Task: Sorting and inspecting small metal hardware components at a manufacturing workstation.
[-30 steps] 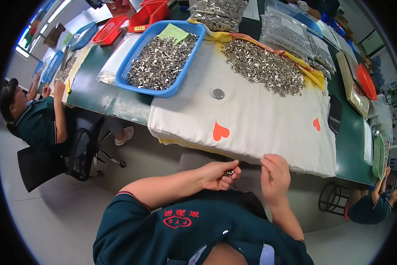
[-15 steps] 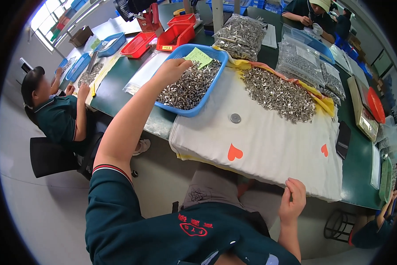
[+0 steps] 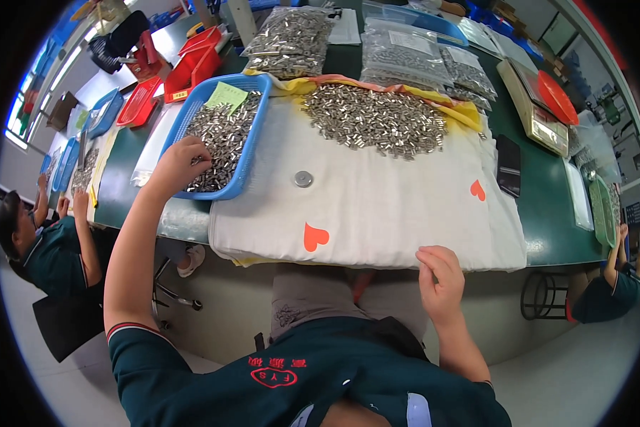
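Observation:
My left hand [image 3: 181, 165] is over the near left part of a blue plastic basket [image 3: 259, 132], its fingers curled down at the metal pieces. Small silvery metal cylinders [image 3: 227, 139] fill the basket, and a green paper slip [image 3: 227, 96] lies on them. Whatever is in those fingers is hidden. My right hand [image 3: 441, 281] is at the front edge of a white cloth [image 3: 377, 206], fingers bent and pressed together; nothing shows in them. A heap of shorter, shiny metal cylinders [image 3: 377, 121] lies on the cloth. Nearer me sits a round grey metal disc [image 3: 303, 178].
Clear bags of metal pieces [image 3: 288, 43] stand behind the cloth. Red bins [image 3: 192, 67] are at the back left. A dark phone [image 3: 509, 166] and a scale [image 3: 533, 107] are on the right. Co-workers sit at the left [image 3: 49, 249] and right [image 3: 605, 288].
My left hand has moved from the basket's upper middle toward its near left corner. The view has shifted, so the table appears further left and higher. My right hand stays by the cloth's edge.

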A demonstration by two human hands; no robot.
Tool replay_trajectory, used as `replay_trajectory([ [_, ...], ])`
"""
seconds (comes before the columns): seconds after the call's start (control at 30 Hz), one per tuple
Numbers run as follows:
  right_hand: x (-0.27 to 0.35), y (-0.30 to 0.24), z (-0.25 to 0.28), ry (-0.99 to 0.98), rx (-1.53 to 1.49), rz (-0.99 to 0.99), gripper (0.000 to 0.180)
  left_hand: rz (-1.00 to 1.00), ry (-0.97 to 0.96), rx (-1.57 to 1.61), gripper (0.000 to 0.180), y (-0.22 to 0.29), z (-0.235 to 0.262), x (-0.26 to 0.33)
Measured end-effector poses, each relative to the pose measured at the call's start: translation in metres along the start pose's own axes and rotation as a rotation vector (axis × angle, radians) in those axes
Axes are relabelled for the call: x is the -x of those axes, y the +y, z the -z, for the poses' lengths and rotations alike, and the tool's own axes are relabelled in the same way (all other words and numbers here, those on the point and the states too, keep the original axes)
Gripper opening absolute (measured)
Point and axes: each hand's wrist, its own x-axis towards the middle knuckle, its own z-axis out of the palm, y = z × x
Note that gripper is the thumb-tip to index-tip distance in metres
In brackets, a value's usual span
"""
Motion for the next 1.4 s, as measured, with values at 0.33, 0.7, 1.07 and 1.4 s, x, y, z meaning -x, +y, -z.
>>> replay_trajectory([
  [0.33, -0.128, 0.067, -0.041, -0.145, 0.445, -0.020, 0.016, -0.215, -0.042, 0.127, 0.023, 0.119, -0.050, -0.027],
  [0.7, -0.155, 0.084, -0.103, -0.290, 0.550, -0.035, 0.009, -0.078, -0.217, 0.188, 0.022, 0.118, -0.079, -0.048],
  [1.07, -0.156, 0.082, -0.094, -0.334, 0.486, -0.060, 0.006, -0.069, -0.201, 0.392, 0.025, 0.106, -0.079, -0.049],
  [1.4, -0.157, 0.059, -0.085, -0.275, 0.282, -0.072, 0.007, 0.309, -0.160, 1.831, 0.033, 0.128, -0.085, -0.067],
])
